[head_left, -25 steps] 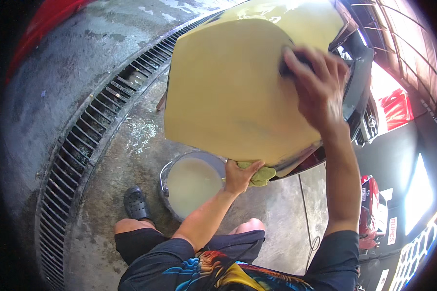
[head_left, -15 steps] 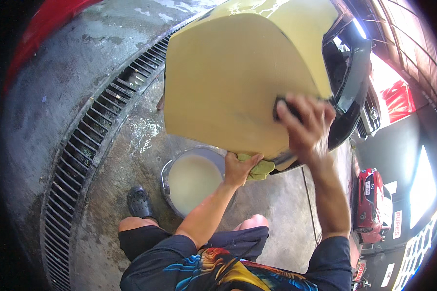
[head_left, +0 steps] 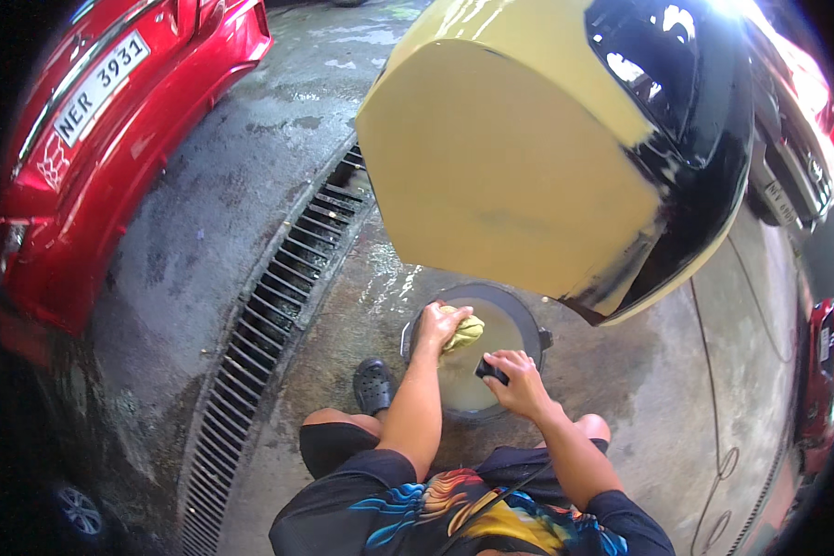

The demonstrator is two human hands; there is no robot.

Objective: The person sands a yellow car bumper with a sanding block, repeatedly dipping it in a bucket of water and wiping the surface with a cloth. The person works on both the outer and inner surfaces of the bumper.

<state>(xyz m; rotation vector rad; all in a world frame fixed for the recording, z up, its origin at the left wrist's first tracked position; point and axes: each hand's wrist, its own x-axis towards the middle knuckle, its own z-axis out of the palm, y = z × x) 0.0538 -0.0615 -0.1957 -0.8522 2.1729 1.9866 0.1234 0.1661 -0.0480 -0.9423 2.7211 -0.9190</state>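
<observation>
Over the left part of a round bucket (head_left: 518, 295) of cloudy water (head_left: 473, 394), my left hand (head_left: 433, 326) is closed around a crumpled yellow-green cloth (head_left: 463, 332). My right hand (head_left: 521, 385) grips a small black block (head_left: 492, 372), which looks like a sanding block, above the right side of the same bucket. Beyond the bucket stands a large car body panel (head_left: 500, 167), dull yellow on its broad face, with black patches at its right end. Neither hand touches the panel.
A slatted floor drain (head_left: 278, 295) curves along my left. A red car (head_left: 130, 157) is parked beyond it. On the right, a thin hose or cable (head_left: 713, 398) lies on the concrete, with another red car (head_left: 823, 371) farther off. My clog (head_left: 373, 385) rests beside the bucket.
Both hands have left the panel and come over the bucket, the right one carrying the black block, the left one the cloth. The view has swung left, bringing more of the red car in.
</observation>
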